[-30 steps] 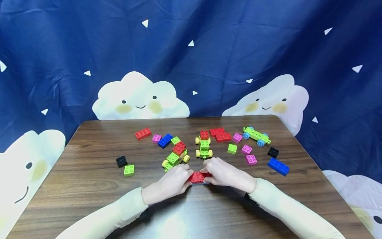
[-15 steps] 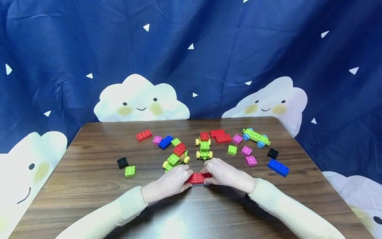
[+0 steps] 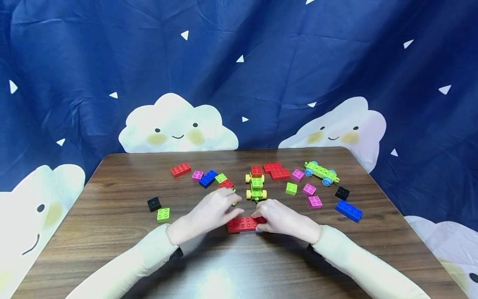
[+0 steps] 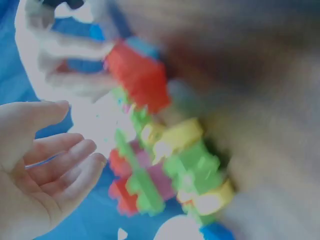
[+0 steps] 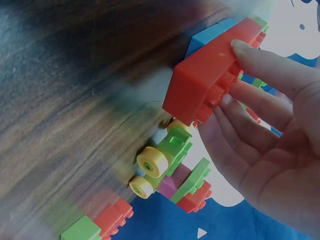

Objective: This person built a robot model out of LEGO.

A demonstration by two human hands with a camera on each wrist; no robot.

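Two red bricks [image 3: 239,225] lie end to end on a blue brick [image 5: 206,37] in front of me, seen in the head view as one long red row. My right hand [image 3: 287,221] grips the right red brick [image 5: 200,80] between thumb and fingers, its thumb on the near side. Just left of the row, my left hand [image 3: 209,211] hovers with fingers spread and nothing in them. It partly hides a small wheeled car topped with a red brick [image 3: 226,183]. Fingers of the left hand [image 4: 50,170] look relaxed in the left wrist view.
A lime car with yellow wheels [image 3: 257,189] stands just beyond the hands. Further right are a lime car base with blue wheels [image 3: 322,171], a blue brick [image 3: 349,210] and pink bricks [image 3: 315,202]. Black [image 3: 154,203] and lime [image 3: 163,214] bricks lie at the left.
My left hand has let go of the left red brick and moved up and left, uncovering that brick's end. The right hand keeps its grip in place.
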